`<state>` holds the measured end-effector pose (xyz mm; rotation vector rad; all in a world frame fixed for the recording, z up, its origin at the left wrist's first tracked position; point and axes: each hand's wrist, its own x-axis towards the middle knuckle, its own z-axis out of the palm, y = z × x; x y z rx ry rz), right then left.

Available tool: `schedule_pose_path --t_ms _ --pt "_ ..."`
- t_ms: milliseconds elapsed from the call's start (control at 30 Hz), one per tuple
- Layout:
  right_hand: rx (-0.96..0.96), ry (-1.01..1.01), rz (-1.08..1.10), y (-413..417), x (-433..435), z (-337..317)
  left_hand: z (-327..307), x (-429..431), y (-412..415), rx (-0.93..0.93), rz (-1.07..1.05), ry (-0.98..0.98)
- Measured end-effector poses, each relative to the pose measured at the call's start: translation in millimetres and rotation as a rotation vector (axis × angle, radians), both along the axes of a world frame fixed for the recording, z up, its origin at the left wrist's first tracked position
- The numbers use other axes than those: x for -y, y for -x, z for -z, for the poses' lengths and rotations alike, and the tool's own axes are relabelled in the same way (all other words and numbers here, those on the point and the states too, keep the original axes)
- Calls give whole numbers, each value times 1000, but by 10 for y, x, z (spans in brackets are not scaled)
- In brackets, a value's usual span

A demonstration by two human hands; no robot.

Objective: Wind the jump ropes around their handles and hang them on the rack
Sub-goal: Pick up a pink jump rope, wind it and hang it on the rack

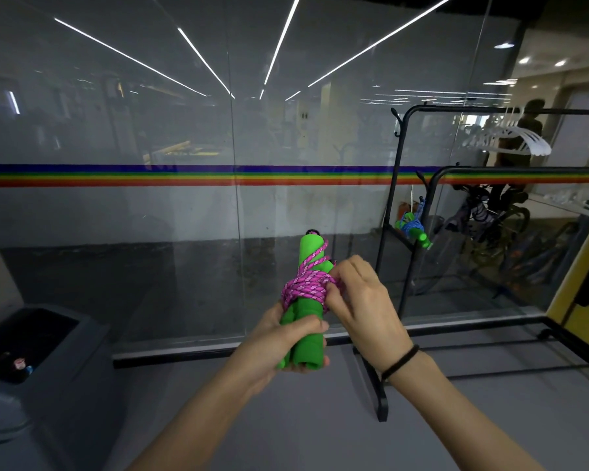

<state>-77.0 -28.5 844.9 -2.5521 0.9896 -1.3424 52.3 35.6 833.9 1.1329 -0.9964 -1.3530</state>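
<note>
My left hand (286, 338) grips the lower ends of two green foam handles (306, 317), held side by side and pointing up and away. A pink braided rope (306, 288) is wound in several turns round their middle. My right hand (364, 300) pinches the rope at the right side of the coil. A second jump rope (413, 229), blue with green handles, hangs wound up from the low side of the black rack (393, 212) to the right.
A glass wall with a rainbow stripe (184, 175) stands straight ahead. A grey bin (38, 362) sits at the lower left. White hangers (510, 139) hang on the rack's top bar. The rack's black foot (374, 385) lies on the floor near my right wrist.
</note>
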Motion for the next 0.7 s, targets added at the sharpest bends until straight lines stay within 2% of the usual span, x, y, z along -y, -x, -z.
schedule_pose_path --t_ms 100,533,700 --pt "22 -90 -84 57 -21 -64 32 -34 -16 -26 4 27" --pt "106 -301 -9 65 -147 -144 95 -73 29 103 -34 176" --pt "31 -180 65 30 -186 -100 90 -77 53 102 -35 196"
